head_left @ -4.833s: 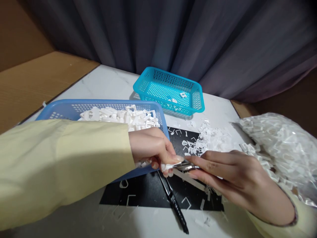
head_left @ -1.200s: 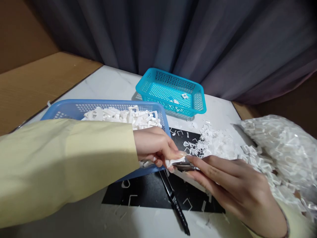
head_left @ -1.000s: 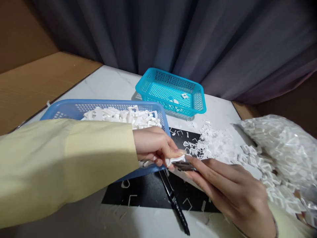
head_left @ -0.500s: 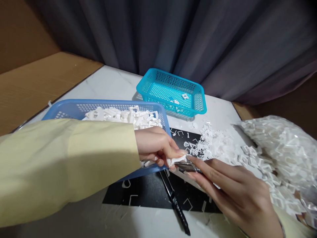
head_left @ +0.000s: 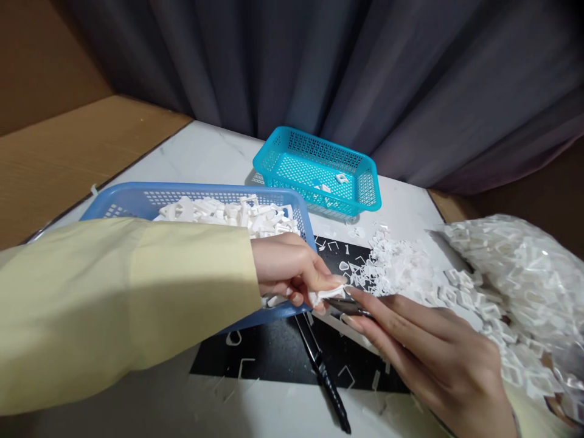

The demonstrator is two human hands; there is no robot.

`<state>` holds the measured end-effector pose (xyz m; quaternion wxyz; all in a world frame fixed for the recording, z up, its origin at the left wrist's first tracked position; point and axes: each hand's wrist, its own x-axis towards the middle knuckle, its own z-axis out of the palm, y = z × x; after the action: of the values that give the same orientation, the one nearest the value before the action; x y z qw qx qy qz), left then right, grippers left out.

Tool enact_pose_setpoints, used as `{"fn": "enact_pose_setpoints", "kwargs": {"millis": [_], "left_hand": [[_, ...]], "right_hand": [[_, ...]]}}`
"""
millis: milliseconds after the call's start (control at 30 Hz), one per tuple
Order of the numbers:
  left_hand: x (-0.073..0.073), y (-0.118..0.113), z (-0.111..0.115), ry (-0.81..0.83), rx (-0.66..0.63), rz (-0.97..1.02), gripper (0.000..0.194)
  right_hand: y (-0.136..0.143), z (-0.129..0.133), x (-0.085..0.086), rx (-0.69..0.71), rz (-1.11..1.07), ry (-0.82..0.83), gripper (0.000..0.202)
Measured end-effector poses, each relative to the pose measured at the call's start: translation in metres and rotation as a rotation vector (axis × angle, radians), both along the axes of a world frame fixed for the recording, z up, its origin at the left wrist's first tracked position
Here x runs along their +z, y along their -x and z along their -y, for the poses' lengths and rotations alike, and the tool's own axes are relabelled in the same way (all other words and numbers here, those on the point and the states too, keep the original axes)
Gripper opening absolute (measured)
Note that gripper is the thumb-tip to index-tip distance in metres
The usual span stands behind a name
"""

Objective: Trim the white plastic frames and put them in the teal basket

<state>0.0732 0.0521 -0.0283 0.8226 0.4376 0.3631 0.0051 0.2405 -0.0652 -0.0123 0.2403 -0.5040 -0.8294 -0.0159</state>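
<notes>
Between the fingers and thumb of my left hand [head_left: 296, 264] is a small white plastic piece [head_left: 331, 293], over the near right corner of the blue basket [head_left: 298, 204]. My right hand [head_left: 433, 344] closes its fingers on a dark, flat metal tool [head_left: 349, 306] that looks like a blade. Its tip meets the lower edge of the white piece. The fingers hide most of the tool, so its exact kind is unclear. Many white plastic pieces [head_left: 223, 213] fill the blue basket, partly covered by my left sleeve.
A turquoise basket [head_left: 260, 163] at the back holds a few white pieces. Thin white scraps [head_left: 392, 261] are heaped on the black mat [head_left: 269, 359] and table. A black-handled tool [head_left: 331, 389] lies in front. At right, a clear bag [head_left: 524, 261] bulges with white pieces.
The view has shifted very slightly. Both hands keep nearly the same place, and the metal tool has tilted a little against the white plastic piece.
</notes>
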Motion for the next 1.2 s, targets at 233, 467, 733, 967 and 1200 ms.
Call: {"fn": "enact_pose_setpoints", "kwargs": {"millis": [233, 467, 733, 967, 1200], "left_hand": [[0.0007, 0.0014, 0.0012, 0.001, 0.006, 0.006, 0.014], [-0.0007, 0.0001, 0.0006, 0.0, 0.009, 0.02, 0.015], [-0.0007, 0.0001, 0.0008, 0.015, -0.002, 0.023, 0.019], [-0.0002, -0.0008, 0.0007, 0.008, 0.01, 0.021, 0.018], [0.0005, -0.0006, 0.0007, 0.011, 0.01, 0.032, 0.019]], "right_hand": [[-0.0042, 0.0016, 0.0008, -0.008, -0.014, 0.046, 0.022], [-0.0035, -0.0014, 0.0013, 0.023, 0.031, 0.05, 0.022], [-0.0035, 0.0003, 0.0028, 0.017, 0.07, 0.027, 0.023], [-0.0038, 0.0008, 0.0014, 0.03, 0.072, 0.035, 0.023], [-0.0065, 0.0039, 0.0051, -0.008, 0.122, -0.045, 0.022]]}}
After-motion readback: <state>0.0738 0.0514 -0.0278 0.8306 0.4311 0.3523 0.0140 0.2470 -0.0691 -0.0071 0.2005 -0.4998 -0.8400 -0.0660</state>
